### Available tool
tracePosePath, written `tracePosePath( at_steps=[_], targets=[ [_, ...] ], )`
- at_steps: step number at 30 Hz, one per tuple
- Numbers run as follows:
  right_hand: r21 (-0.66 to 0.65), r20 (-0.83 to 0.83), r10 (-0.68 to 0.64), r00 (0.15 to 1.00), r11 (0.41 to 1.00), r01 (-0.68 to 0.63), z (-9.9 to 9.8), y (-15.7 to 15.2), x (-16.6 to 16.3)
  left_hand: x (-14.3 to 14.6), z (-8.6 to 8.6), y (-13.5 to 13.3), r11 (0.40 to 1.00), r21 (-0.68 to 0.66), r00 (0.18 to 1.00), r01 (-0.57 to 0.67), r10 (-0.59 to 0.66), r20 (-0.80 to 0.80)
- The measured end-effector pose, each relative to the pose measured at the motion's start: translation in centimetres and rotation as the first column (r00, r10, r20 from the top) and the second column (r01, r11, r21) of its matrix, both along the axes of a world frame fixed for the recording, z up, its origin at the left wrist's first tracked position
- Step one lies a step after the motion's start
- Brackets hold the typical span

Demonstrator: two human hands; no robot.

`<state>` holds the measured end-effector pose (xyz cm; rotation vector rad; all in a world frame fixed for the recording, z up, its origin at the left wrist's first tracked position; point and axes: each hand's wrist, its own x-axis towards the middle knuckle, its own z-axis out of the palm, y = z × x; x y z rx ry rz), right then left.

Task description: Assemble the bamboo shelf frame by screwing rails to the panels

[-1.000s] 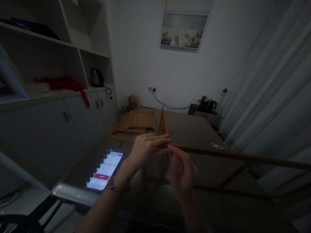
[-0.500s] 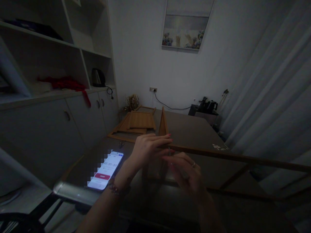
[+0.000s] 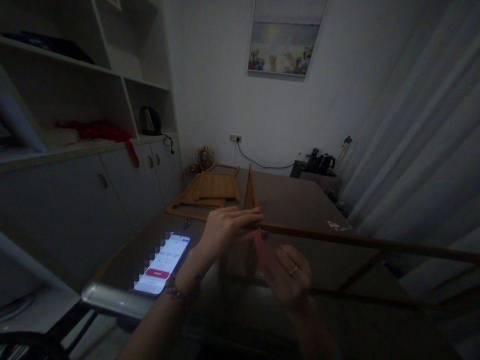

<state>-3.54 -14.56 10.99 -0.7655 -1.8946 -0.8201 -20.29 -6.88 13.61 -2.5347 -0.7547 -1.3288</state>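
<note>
Left hand (image 3: pixel 223 227) clasps wooden frame (image 3: pixel 318 233), hiding part; blurred right hand (image 3: pixel 287 272), at thin metal rod (image 3: pixel 259 232), grip unclear, points steeper than before.

one head-worn camera looked forward and down across the desk (image 3: pixel 288 197), sat near the left hand (image 3: pixel 223 225) and right hand (image 3: pixel 290 277), faced the far wall (image 3: pixel 210 95), cropped the framed painting (image 3: pixel 287 45) on top

Wooden frame (image 3: pixel 322 234), smooth, low sheen; loose panels (image 3: pixel 218 186), wood again! Tabletop (image 3: pixel 287 195), flat matt. Phone (image 3: pixel 165 262), glossy glass front. Kettle (image 3: pixel 149 121), shiny metal with dark plastic. Red heap (image 3: pixel 101 130), matt cloth; curtain (image 3: pixel 423 150), thin fabric.
</note>
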Motion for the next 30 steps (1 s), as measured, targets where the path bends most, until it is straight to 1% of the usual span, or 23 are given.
tracePosePath(
  at_steps=[3, 5, 8, 10, 11, 13, 15, 17, 19, 22, 25, 28, 30],
  targets=[
    [0.044, -0.056, 0.011, 0.998, 0.999, -0.009, -0.2, 0.0, -1.1, 0.0, 0.0, 0.1, 1.0, 0.006, 1.0, -0.007, 0.007, -0.005],
    [0.012, -0.117, 0.003, 0.993, 1.0, -0.002, 0.1, -0.2, -2.0, 0.1, 0.0, 0.0, 1.0, 0.018, 1.0, -0.007, 0.007, 0.013],
    [-0.141, -0.279, -0.013, 0.96, 0.99, -0.027, 0.4, -0.6, -3.3, 0.1, 0.0, -0.1, 1.0, 0.026, 0.999, 0.001, -0.002, 0.038],
    [-0.249, -0.364, -0.006, 0.931, 0.964, -0.091, 0.4, -0.8, -3.6, 0.1, 0.0, -0.1, 1.0, 0.023, 1.0, 0.002, -0.002, 0.03],
    [-0.281, -0.376, 0.015, 0.926, 0.951, -0.129, 0.4, -0.7, -3.4, 0.1, 0.0, -0.1, 1.0, 0.017, 1.0, 0.0, 0.0, 0.022],
    [-0.302, -0.33, 0.095, 0.939, 0.932, -0.2, 0.3, -0.5, -2.6, 0.1, 0.0, 0.0, 1.0, 0.016, 1.0, 0.001, -0.002, 0.012],
    [-0.31, -0.22, 0.184, 0.958, 0.918, -0.247, 0.3, -0.1, -1.2, 0.0, 0.1, 0.0, 1.0, 0.025, 1.0, 0.01, -0.01, 0.01],
    [-0.332, -0.112, 0.237, 0.965, 0.906, -0.262, 0.4, 0.2, 0.3, 0.0, 0.2, 0.0, 0.999, 0.037, 1.0, 0.014, -0.014, 0.007],
    [-0.347, -0.037, 0.253, 0.967, 0.904, -0.25, 0.8, 0.5, 1.5, 0.0, 0.2, 0.0, 0.999, 0.041, 1.0, 0.004, -0.004, -0.001],
    [-0.312, 0.054, 0.242, 0.969, 0.926, -0.214, 1.6, 0.7, 2.4, 0.0, 0.3, -0.1, 0.999, 0.042, 1.0, 0.006, -0.006, -0.008],
    [-0.213, 0.079, 0.204, 0.976, 0.96, -0.184, 2.2, 1.0, 2.0, 0.0, 0.2, -0.1, 0.999, 0.036, 1.0, 0.018, -0.018, 0.002],
    [-0.098, 0.01, 0.182, 0.983, 0.979, -0.18, 2.0, 1.3, 0.8, 0.0, 0.0, 0.0, 1.0, 0.027, 1.0, 0.003, -0.003, 0.003],
    [-0.057, -0.082, 0.201, 0.976, 0.977, -0.206, 1.5, 1.5, -0.2, 0.0, -0.1, 0.0, 1.0, 0.024, 1.0, -0.005, 0.005, -0.002]
  ],
)
